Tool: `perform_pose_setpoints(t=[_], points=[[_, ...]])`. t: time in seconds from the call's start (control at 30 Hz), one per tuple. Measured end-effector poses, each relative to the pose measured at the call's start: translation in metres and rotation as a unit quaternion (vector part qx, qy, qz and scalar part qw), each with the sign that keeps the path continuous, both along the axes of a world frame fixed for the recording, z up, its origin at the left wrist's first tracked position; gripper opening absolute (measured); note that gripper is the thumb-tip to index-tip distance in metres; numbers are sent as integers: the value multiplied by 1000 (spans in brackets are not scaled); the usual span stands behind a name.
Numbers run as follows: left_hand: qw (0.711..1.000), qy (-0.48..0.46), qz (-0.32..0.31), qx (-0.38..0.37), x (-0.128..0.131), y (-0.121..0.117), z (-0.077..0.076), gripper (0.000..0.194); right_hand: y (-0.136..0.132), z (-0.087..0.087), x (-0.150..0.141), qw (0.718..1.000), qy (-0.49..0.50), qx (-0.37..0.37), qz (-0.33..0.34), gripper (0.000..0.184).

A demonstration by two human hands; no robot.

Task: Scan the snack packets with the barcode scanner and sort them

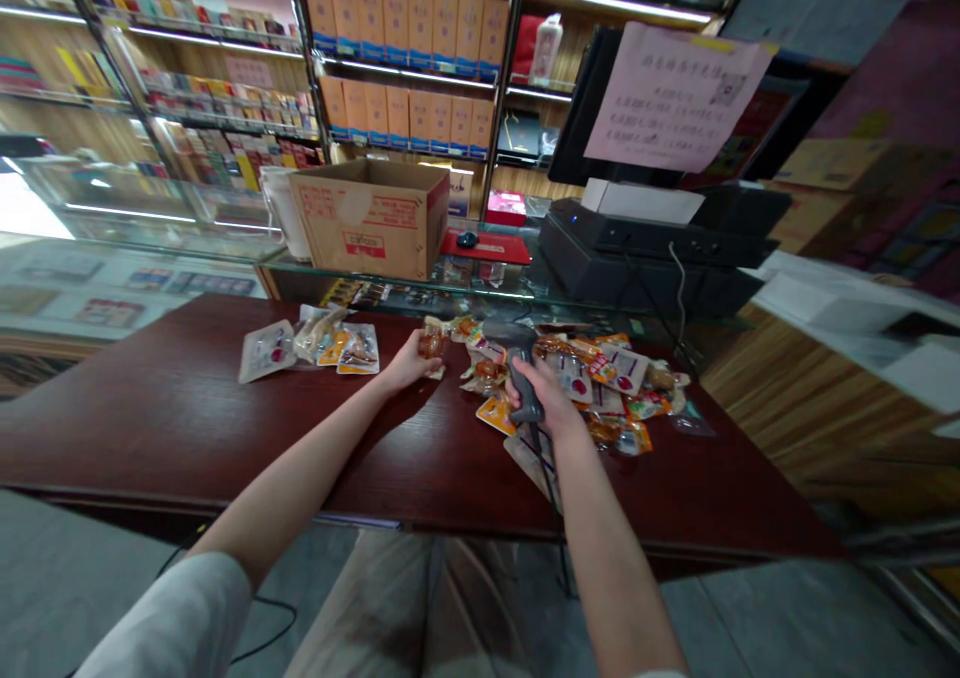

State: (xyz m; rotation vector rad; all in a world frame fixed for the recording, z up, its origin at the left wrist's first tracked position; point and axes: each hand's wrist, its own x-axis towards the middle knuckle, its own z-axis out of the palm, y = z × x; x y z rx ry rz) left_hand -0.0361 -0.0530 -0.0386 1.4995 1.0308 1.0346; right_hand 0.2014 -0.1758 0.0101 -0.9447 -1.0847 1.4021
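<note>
My left hand (409,364) grips a small clear food packet (433,342) with something brown inside, held just above the dark red table (300,448). In my right hand (546,390) is a grey handheld barcode scanner (522,383), its fingers wrapped round the handle. The scanner's head is blurred and points toward the packet side; a black cable runs down from the handle over the table edge. Around and behind the scanner lies a heap of packaged snacks (600,378). Left of my left hand sits a smaller group of packets (358,348).
Behind the table, a glass counter holds an open cardboard box (367,218), a black mouse (467,240) on a red pad, and a dark monitor (585,108) above a black cash drawer (600,258). Stocked shelves (405,68) stand beyond. Cardboard boxes (825,173) are at the right.
</note>
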Motion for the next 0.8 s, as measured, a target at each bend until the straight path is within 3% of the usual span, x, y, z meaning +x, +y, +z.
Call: perform_pose_setpoints(t=[0.13,0.37,0.47,0.57,0.7,0.8], points=[[1000,-27,-13,-9,-2,-4,-6,47,1,-3,-8,1000,2,-5,-4,41],[980,-149,-72,-111,-1,-12,-3,48,-5,5,-10,1000,-6,-5,17,37],[955,-234,-84,-159,-6,-16,5,47,-8,10,-11,1000,-2,-2,13,37],[922,-300,-98,-222,-10,-17,13,33,-10,12,-13,1000,-5,-4,15,36],[896,-333,-97,-278,-14,-17,18,18,-10,12,-16,1000,-11,-9,20,37],[908,-317,-105,-251,-16,-18,20,42,-9,10,-18,1000,-6,-2,14,42]])
